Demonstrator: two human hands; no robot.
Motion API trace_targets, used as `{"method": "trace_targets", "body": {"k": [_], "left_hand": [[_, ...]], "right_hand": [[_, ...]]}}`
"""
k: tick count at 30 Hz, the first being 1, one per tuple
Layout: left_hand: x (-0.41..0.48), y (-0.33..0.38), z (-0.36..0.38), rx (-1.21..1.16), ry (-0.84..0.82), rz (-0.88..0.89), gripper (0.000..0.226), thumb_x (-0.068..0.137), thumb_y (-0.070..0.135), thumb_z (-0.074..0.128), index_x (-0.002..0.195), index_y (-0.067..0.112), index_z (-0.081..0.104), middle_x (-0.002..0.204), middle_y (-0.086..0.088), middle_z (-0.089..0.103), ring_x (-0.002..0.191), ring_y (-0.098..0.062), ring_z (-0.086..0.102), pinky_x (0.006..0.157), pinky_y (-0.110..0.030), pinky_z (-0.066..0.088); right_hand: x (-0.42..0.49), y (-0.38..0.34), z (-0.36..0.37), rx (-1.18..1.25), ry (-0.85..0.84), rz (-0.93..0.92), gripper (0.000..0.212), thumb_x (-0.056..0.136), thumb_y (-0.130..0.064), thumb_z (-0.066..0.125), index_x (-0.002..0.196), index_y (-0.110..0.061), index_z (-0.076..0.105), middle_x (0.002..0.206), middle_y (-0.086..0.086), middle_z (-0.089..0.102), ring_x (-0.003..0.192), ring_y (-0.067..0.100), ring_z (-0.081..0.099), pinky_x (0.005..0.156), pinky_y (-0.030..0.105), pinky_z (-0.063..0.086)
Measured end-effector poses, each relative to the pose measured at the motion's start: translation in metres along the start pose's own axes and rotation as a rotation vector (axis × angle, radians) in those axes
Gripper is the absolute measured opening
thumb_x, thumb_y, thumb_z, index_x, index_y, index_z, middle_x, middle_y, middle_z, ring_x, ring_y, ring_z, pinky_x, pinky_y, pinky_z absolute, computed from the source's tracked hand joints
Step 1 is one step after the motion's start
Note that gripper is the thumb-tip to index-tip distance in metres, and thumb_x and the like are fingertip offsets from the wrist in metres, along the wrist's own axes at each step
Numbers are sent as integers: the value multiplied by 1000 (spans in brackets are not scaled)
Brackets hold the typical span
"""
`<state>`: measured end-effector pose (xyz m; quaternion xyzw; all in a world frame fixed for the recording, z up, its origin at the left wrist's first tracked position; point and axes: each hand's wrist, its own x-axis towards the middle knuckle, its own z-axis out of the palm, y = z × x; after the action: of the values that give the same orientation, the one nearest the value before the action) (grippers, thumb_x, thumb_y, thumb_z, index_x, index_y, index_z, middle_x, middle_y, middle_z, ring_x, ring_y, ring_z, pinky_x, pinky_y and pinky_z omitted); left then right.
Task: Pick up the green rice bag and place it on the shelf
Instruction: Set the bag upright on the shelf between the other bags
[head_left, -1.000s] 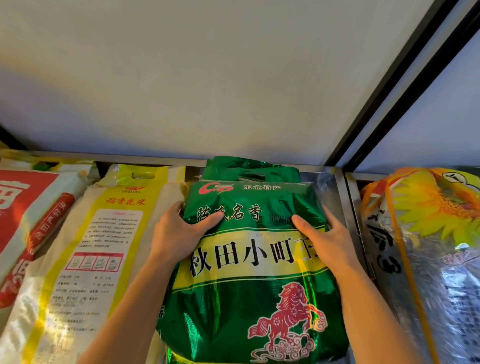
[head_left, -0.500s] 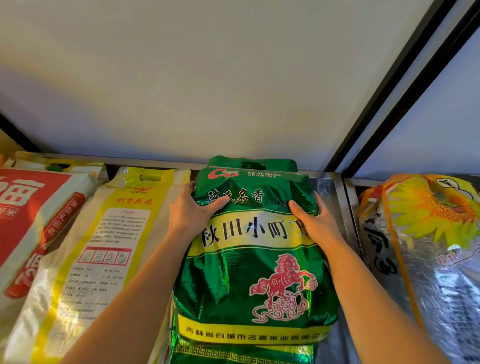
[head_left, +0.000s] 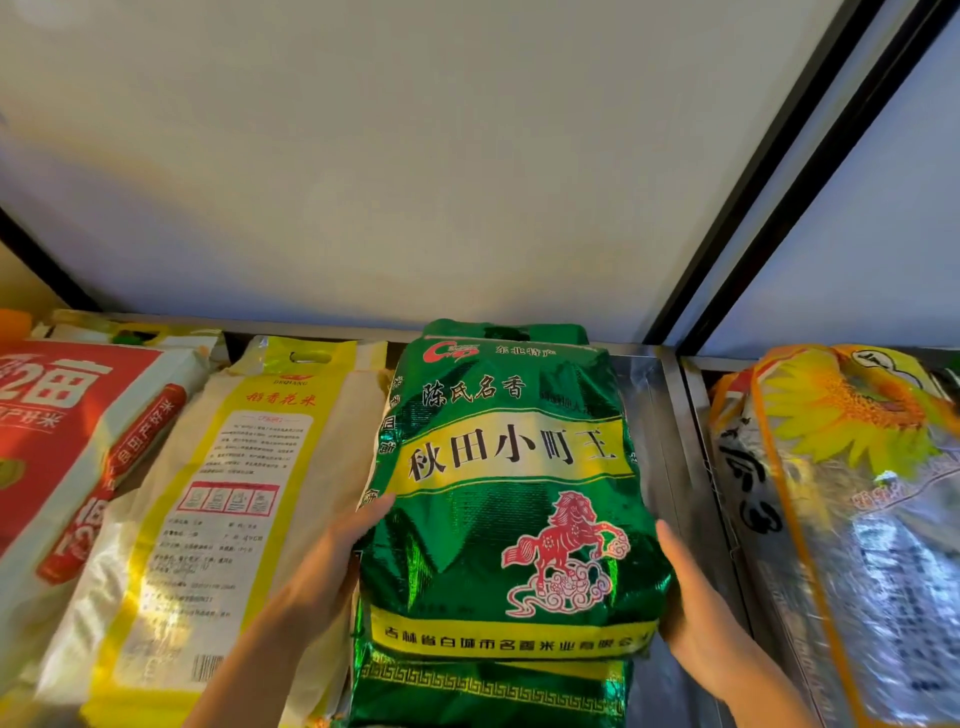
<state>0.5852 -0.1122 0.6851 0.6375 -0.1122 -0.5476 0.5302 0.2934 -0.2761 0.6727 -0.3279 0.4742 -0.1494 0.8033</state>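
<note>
Far to the left of the left hand, a red and white rice sack (head_left: 57, 447), matte and woven-looking, slanted on the shelf. Just left of that hand, a cream and yellow bag (head_left: 218, 519), flat and rectangular, with a punched handle slot at the top and a glossy printed panel. Left hand (head_left: 332, 566) spread open, palm pressed flat on the lower left edge of the green rice bag (head_left: 514, 499), fingers partly tucked behind it. Between the two hands, that bag: shiny foil-like green plastic, creased and plump, with yellow bands and a red horse, lying on another green pack (head_left: 493, 691) of the same glossy film. Right hand (head_left: 691, 608) open as well, cupping the lower right edge, fingers under the side. Beside the right hand, bare brushed-metal shelf (head_left: 654, 426), smooth and reflective. Farther right, a silvery crinkled bag (head_left: 852, 499) with a sunflower print and orange trim.
</note>
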Motion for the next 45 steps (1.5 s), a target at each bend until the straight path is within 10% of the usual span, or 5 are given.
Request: {"method": "trace_targets", "body": {"k": [4,11,26,37,45], "left_hand": [[-15,-23,13,134,108,142,81,49,64,85,116,22,66,105,-3,78,98,-25,74,93,-54,52],[-3,-24,29,356,289,193,47,72,63,72,107,31,71,94,8,79,91,-17,72,86,-40,55],[7,-27,23,853,234,-158,114,57,101,26,137,23,54,125,-13,65,110,-33,60,97,-44,46],[-14,-40,86,1278,471,291,73,96,61,21,158,23,6,167,-12,1,152,-35,1,118,-59,17],[-11,-56,82,1282,438,290,73,93,65,9,158,31,5,168,-7,4,153,-27,-1,119,-59,4]], "right_hand": [[-11,8,16,-290,-30,-111,52,76,-54,63,123,-37,50,117,-19,60,119,8,49,111,32,22],[-12,4,50,-489,305,-297,6,91,-42,58,95,-45,54,95,-23,59,95,8,55,92,32,36],[0,29,45,-1023,450,50,97,70,-86,13,83,-8,70,71,7,68,67,18,66,66,31,51],[-25,50,79,-1232,737,-335,78,93,-59,35,152,-15,9,154,18,26,137,38,31,106,53,36],[-27,71,94,-1446,655,-398,68,93,-61,5,153,-31,17,163,10,15,147,35,15,114,52,24]]}}
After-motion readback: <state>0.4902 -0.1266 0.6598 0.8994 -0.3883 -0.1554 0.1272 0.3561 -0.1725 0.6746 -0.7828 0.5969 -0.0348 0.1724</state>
